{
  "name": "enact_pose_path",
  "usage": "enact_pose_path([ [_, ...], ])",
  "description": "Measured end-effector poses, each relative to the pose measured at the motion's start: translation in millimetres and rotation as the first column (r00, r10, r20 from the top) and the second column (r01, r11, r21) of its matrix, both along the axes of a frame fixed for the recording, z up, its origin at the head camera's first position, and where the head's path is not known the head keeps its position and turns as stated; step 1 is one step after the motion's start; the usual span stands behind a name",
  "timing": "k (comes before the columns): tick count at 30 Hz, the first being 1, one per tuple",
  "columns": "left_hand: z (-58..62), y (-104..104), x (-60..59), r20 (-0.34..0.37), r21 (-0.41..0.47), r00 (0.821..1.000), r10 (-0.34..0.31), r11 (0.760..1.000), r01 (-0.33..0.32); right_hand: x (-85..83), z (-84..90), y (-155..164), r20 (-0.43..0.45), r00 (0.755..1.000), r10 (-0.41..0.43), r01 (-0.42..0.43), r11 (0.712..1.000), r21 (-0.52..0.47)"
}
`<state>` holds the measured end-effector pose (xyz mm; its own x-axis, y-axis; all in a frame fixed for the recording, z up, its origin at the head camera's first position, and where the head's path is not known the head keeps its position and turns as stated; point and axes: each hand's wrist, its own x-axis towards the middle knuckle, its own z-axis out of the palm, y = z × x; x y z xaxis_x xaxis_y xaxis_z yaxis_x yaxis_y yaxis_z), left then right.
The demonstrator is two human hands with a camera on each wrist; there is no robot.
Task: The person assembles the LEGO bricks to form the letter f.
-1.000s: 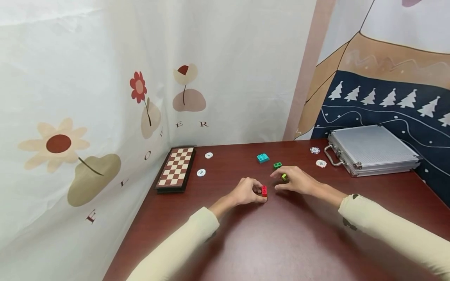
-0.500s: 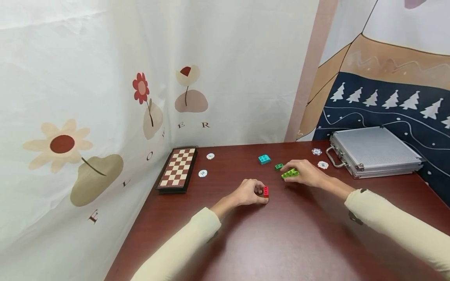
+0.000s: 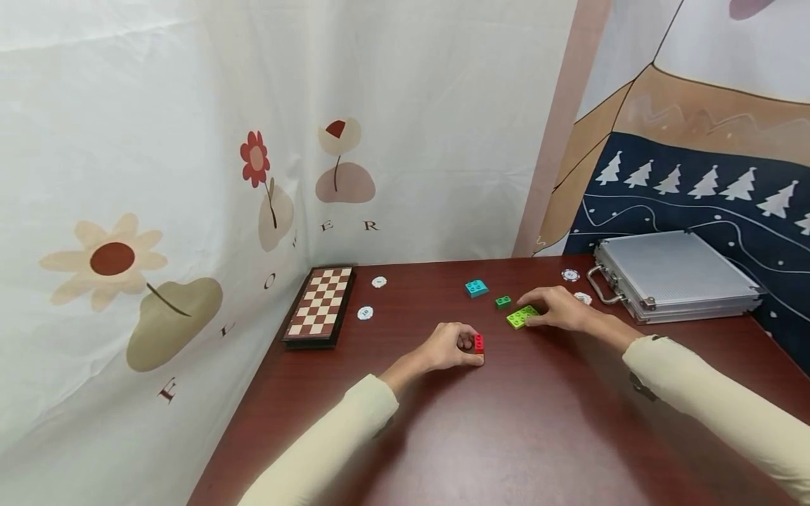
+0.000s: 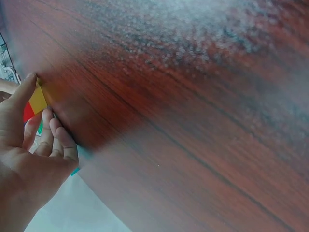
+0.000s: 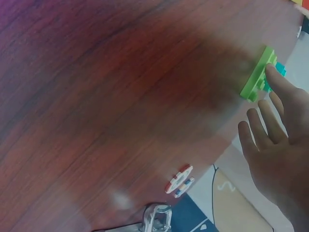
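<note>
My left hand (image 3: 446,346) pinches a red toy building brick (image 3: 479,343) between thumb and fingers, low over the table. In the left wrist view a yellow brick (image 4: 38,100) adjoins the red one, in the same grip. To the right, a lime-green studded brick (image 3: 521,316) lies flat, studs up. My right hand (image 3: 560,309) is at its right side, thumb by the brick and fingers spread apart; whether the thumb touches it, I cannot tell. A small green brick (image 3: 503,301) lies just behind, and a teal brick (image 3: 477,288) is farther back.
A checkered board (image 3: 319,302) stands at the table's left edge, with two white chips (image 3: 365,313) beside it. At the back right lies a silver case (image 3: 677,270), handle toward more chips (image 3: 570,275). Printed curtains (image 3: 430,140) hang along the table's far and left edges.
The lime-green brick, earlier tilted in my right hand, now lies flat on the table. My right fingers have loosened and drawn slightly right. The left hand keeps its grip, almost still.
</note>
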<state>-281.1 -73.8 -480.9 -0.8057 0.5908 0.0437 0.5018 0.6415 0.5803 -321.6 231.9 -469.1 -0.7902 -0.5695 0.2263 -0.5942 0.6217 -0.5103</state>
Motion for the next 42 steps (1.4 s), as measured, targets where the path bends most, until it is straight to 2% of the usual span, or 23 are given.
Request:
enact_pose_path([
  [5,1.2,-3.5,1.2,0.012,0.025,1.000,-0.007,1.000,0.006,-1.7,-3.8,-1.8,0.021,1.000,0.020,-0.021,1.000,0.016],
  [13,1.8,-8.0,1.9,0.039,0.117,0.999,0.007,0.993,-0.012,-0.1,-6.8,-2.9,0.013,1.000,0.012,-0.013,0.998,0.064],
  [18,2.5,-6.7,2.7,0.025,0.135,1.000,0.018,0.991,-0.021,3.1,-9.6,-3.0,-0.012,1.000,0.006,-0.005,0.997,0.072],
  [27,2.9,-4.1,0.7,0.054,0.133,0.996,0.066,0.988,-0.073,5.7,-12.4,-3.7,-0.033,0.999,-0.001,0.003,0.998,0.063],
  [33,3.7,-1.6,-1.8,0.070,0.106,0.995,0.076,0.991,-0.083,9.1,-6.6,-4.7,-0.072,0.997,0.018,-0.017,1.000,0.013],
  [42,3.9,-3.4,-0.9,0.076,0.093,0.994,0.084,0.992,-0.091,15.8,12.1,-18.5,-0.076,0.997,0.012,-0.014,1.000,-0.022],
])
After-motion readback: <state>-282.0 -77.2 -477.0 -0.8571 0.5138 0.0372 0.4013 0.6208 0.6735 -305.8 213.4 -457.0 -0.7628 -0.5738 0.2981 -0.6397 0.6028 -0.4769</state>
